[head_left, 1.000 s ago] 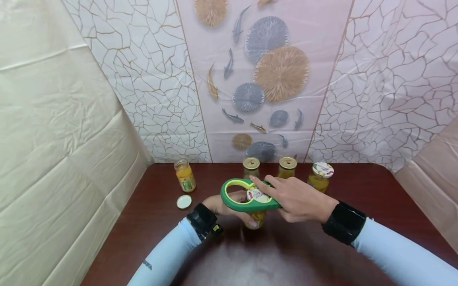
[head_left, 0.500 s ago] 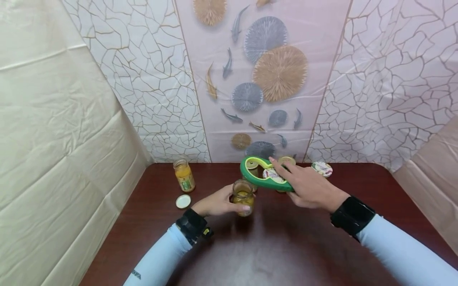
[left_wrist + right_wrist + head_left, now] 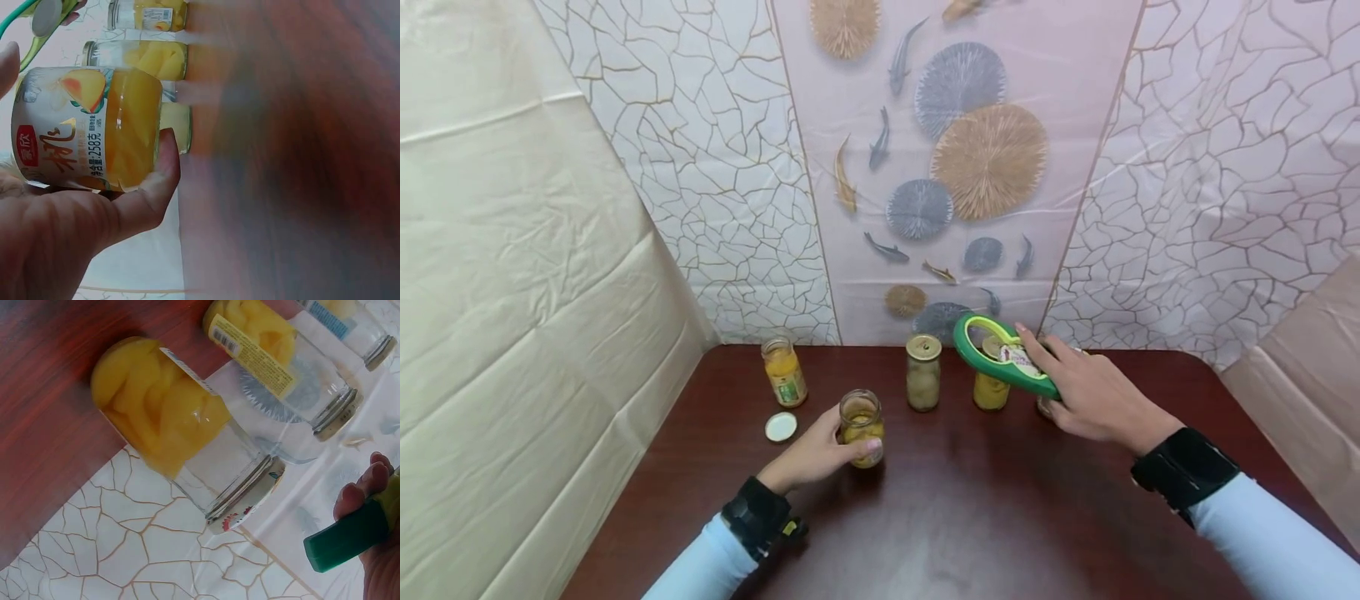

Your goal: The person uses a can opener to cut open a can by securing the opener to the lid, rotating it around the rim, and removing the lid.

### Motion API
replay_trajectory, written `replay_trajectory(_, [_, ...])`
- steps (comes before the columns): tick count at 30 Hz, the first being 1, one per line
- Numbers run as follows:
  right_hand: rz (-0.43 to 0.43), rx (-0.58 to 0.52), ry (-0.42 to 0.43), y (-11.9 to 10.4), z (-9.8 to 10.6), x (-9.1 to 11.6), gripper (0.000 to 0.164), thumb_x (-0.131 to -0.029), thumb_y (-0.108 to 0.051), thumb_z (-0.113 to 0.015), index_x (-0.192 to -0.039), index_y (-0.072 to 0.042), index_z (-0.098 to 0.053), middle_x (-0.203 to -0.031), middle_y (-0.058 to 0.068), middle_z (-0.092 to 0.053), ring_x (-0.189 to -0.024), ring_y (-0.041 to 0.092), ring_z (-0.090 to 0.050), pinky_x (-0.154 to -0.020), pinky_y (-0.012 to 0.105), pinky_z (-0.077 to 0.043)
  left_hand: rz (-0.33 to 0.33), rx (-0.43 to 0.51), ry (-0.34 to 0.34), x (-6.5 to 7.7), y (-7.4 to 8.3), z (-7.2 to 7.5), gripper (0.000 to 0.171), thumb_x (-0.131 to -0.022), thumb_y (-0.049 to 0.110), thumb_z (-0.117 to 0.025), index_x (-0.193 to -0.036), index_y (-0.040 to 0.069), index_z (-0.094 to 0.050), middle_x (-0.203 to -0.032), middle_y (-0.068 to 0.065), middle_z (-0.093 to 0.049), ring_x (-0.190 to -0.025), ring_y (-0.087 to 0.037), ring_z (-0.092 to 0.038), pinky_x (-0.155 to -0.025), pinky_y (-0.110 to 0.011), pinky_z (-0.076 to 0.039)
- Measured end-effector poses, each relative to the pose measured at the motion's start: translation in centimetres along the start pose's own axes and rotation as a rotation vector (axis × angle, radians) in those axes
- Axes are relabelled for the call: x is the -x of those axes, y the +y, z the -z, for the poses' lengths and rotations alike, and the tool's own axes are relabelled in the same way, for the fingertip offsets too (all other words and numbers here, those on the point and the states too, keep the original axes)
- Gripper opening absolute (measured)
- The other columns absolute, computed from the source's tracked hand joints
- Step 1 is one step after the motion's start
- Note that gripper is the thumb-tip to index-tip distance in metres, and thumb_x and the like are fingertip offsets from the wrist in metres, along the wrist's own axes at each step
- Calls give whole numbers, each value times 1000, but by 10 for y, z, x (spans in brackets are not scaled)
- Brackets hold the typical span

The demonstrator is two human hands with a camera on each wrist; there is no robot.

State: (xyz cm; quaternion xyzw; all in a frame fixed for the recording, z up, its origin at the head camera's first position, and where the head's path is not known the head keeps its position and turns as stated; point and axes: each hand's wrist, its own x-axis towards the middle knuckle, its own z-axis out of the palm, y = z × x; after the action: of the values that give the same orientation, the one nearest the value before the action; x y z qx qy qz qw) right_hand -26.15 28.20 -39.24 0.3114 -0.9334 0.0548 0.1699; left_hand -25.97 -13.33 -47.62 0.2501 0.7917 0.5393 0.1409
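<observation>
My left hand (image 3: 805, 458) grips an open glass jar of yellow peaches (image 3: 862, 429), fingers and thumb around its side. The jar stands upright with its mouth bare; its printed peach label shows in the left wrist view. My right hand (image 3: 1090, 392) holds a green jar opener (image 3: 992, 367) by one end, raised over the back right of the table. A white printed lid (image 3: 1019, 360) sits within the opener's yellow-green inner edge. Below the right hand, a jar with a white printed lid (image 3: 247, 497) is mostly hidden in the head view.
Two jars with gold lids, one pale (image 3: 923, 383) and one yellow (image 3: 991, 393), stand along the back of the dark red table (image 3: 1000, 517). An open orange-filled jar (image 3: 786, 375) stands at the back left, with a loose white lid (image 3: 781, 427) before it.
The lid has come off the jar and moved away with the opener, up and to the right. My left hand has carried the open jar to the left.
</observation>
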Motion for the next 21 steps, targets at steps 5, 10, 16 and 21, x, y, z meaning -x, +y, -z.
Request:
replay_trajectory(5, [17, 9, 5, -2, -4, 1, 97, -80, -17, -74, -162, -9, -23, -121, 16, -52, -75, 23, -54, -64, 42, -48, -3, 26, 24, 7, -3, 1, 47, -95, 28, -75, -136, 20, -54, -128, -5, -63, -115, -17, -63, -97, -42, -51])
replay_trajectory(10, [54, 11, 29, -3, -7, 1, 93, -79, -14, -73, -160, -6, -28, -114, 13, -53, -71, 19, -50, -63, 40, -45, 21, 32, 86, 2, -3, -2, 46, -92, 33, -78, -131, 22, -56, -123, -3, -65, -111, -16, -64, -96, -41, -52])
replay_trajectory(16, [69, 23, 37, -5, -9, 1, 98, -77, -13, -72, -162, -10, -24, -113, 11, -54, -71, 18, -49, -63, 39, -43, 59, 52, 152, -8, -5, -2, 47, -92, 32, -79, -131, 21, -57, -122, -5, -67, -112, -18, -64, -95, -41, -53])
replay_trajectory(21, [51, -11, 32, -5, -9, 4, 97, -79, -13, -72, -163, -13, -22, -122, 15, -54, -78, 22, -55, -68, 44, -48, 86, 50, 196, -18, -10, -1, 49, -91, 28, -80, -133, 18, -56, -124, -8, -68, -113, -21, -64, -99, -47, -51])
